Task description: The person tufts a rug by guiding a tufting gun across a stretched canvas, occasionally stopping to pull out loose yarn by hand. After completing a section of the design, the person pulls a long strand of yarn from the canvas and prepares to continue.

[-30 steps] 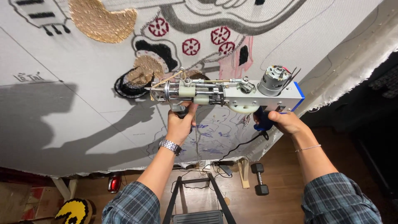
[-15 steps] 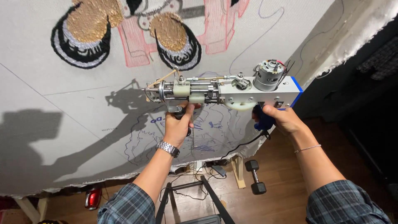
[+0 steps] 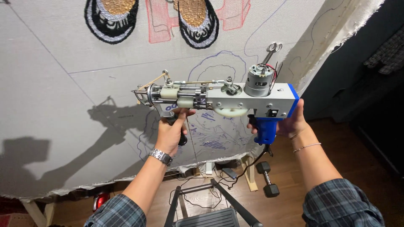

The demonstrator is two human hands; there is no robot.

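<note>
Two hands on one tufting gun, held level just short of the stretched cloth. Left hand clenched round the black front grip, right hand wrapped on the blue rear handle. Lowered since a second ago: tufted shoes now far above, needle facing bare, pen-marked fabric. Cloth edge close on the right; open floor below, with dumbbell and stepladder.

Wooden floor, below both hands. On it: a black dumbbell, beneath the right hand; dark cables and a small grey adapter, between the hands; a step stool, below the left hand; wooden frame legs.
</note>
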